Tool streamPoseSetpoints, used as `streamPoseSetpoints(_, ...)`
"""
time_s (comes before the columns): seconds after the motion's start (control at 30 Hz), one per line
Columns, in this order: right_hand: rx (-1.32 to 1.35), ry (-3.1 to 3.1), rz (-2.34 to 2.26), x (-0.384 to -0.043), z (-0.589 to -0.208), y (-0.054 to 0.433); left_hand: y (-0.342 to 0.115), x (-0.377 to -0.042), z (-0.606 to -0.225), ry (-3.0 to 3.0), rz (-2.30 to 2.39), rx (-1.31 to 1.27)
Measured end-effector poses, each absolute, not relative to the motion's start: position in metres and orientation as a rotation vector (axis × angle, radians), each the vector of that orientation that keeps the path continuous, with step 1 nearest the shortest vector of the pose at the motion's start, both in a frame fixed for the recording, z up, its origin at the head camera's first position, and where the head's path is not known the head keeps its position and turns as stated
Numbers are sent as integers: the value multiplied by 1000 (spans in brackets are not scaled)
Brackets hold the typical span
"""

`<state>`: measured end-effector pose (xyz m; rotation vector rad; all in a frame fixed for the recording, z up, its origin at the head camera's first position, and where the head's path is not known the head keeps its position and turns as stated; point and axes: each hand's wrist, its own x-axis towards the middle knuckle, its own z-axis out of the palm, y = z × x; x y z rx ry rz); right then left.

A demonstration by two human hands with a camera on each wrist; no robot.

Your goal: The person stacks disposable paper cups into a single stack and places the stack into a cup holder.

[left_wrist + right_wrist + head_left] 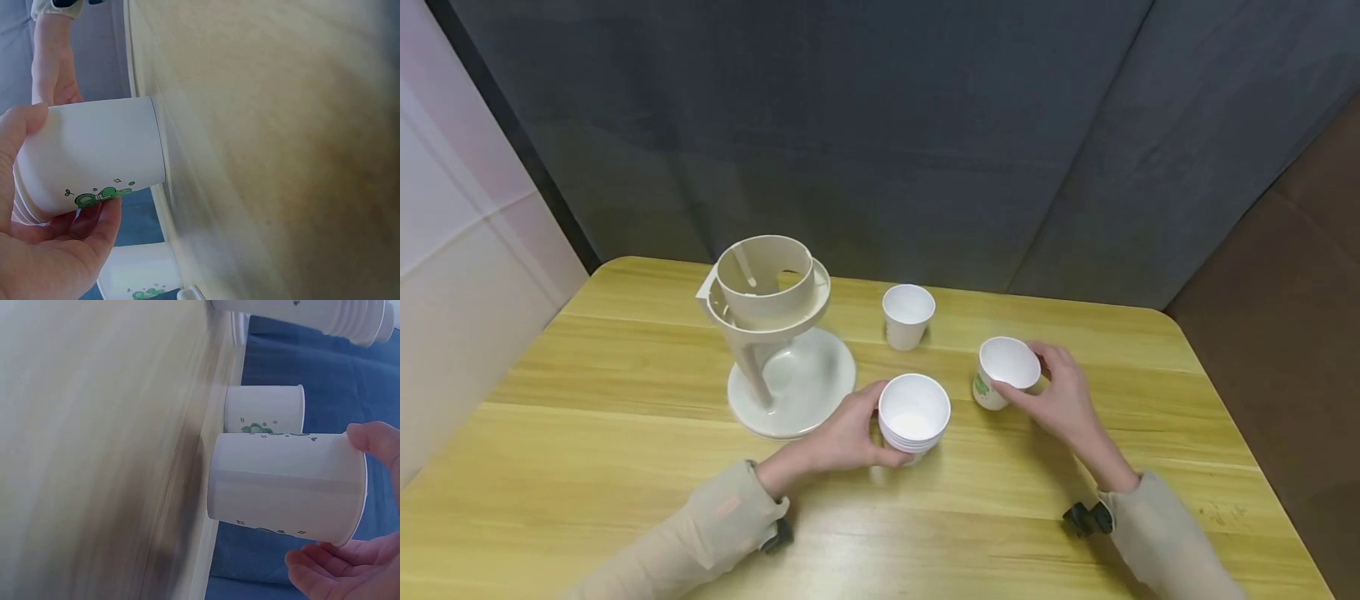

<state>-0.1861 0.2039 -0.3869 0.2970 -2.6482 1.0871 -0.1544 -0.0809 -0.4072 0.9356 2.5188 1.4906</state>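
Note:
My left hand (850, 432) grips a stack of nested white paper cups (914, 408), thumb on the near side and fingers round the far side. In the left wrist view the outermost cup (94, 150) shows a small green print, its bottom close to the table. To the right, my right hand (1063, 396) holds a single paper cup (1009, 363) near its rim, between thumb and fingers. That cup (287, 487) is upright, with its base at the tabletop in the right wrist view. Another white paper cup (907, 312) stands alone farther back, between the two hands.
Left of the cups stands a beige plastic stand (775, 310) with an open cylinder in its ring, on a round pale base (831, 375). The left hand is close to that base. A dark curtain (880, 142) hangs behind the wooden table (587, 450).

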Motion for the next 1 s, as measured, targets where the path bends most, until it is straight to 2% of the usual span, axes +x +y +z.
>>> streamPoseSetpoints(0.63, 411, -2581, 1072, -149, -380, 196, -81, -155, -409, 2535, 1493, 940)
streamPoseSetpoints(1.0, 526, -2490, 1142, -138, -348, 191, -80, -155, -409, 2535, 1489, 942)
